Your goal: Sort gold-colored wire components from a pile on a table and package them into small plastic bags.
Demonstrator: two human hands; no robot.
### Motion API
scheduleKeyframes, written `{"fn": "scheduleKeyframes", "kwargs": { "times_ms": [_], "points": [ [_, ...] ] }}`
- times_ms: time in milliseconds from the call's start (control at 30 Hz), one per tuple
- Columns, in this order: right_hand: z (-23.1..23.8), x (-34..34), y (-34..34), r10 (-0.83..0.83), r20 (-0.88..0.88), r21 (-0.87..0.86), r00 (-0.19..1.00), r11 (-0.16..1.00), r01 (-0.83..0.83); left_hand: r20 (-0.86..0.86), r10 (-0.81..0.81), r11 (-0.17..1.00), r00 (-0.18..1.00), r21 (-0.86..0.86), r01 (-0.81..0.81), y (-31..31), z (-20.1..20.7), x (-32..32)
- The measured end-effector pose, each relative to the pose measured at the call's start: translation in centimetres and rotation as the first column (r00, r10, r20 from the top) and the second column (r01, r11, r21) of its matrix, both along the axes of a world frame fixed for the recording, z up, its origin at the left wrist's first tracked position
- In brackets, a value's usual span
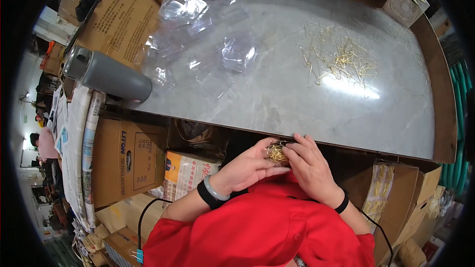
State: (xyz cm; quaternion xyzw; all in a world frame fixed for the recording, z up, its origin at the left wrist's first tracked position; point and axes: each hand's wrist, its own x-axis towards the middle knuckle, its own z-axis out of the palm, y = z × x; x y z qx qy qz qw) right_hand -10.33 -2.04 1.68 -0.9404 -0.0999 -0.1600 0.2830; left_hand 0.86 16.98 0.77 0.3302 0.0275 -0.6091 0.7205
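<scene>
On a gray counter [269, 101], loose gold wire hooks [345, 61] lie toward the right edge, clear plastic packages [239, 55] toward the far-left corner. At the near edge, a red-shirted person [232, 235] curls the left hand [253, 164] around a gold bundle [277, 155]; the right hand [312, 169] touches it, grip unclear from here.

Held bundle [278, 155]: gold
Hook pile [346, 61]: bright gold
Counter [277, 106]: pale grey, marble-like veining
Plastic pieces [238, 53]: clear, colourless
Bottle [118, 77]: dark grey
Shirt [232, 235]: plain red
Wristbands [342, 201]: black
Bangle [213, 191]: pale grey
Carton [110, 160]: brown, dark print
Tubes [460, 123]: teal green
</scene>
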Motion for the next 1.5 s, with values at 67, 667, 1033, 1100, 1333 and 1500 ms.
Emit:
{"fn": "scheduleKeyframes", "kwargs": {
  "times_ms": [67,667,1033,1100,1333,1500],
  "points": [
    [0.0,-0.2,0.1,0.023,0.013,0.13,1.0,0.991,-0.024,0.082,-0.021,0.999,0.996,-0.038,0.024,0.6,1.0,-0.4],
    [-0.9,4.8,-1.3,-0.29,0.174,0.162,0.941,0.951,0.264,0.704,-0.383,0.921,-0.598,0.242,-0.305,-6.0,1.2,4.4],
    [0.0,2.2,-2.0,-0.297,0.067,0.141,0.953,0.948,0.285,0.751,-0.314,0.94,-0.58,0.162,-0.299,-5.8,-0.4,4.3],
    [0.2,2.2,-2.2,-0.263,0.052,0.096,0.963,0.962,0.257,0.762,-0.295,0.945,-0.576,0.144,-0.294,-5.7,-0.6,4.4],
    [0.8,4.1,-2.5,-0.44,0.083,0.103,0.894,0.896,0.431,0.815,-0.203,0.958,-0.542,0.051,-0.282,-5.5,-0.9,4.4],
    [0.6,4.9,-1.4,-0.351,0.083,0.124,0.933,0.932,0.34,0.925,-0.08,0.957,-0.372,-0.033,-0.287,-5.2,-1.8,4.4]
  ]
}}
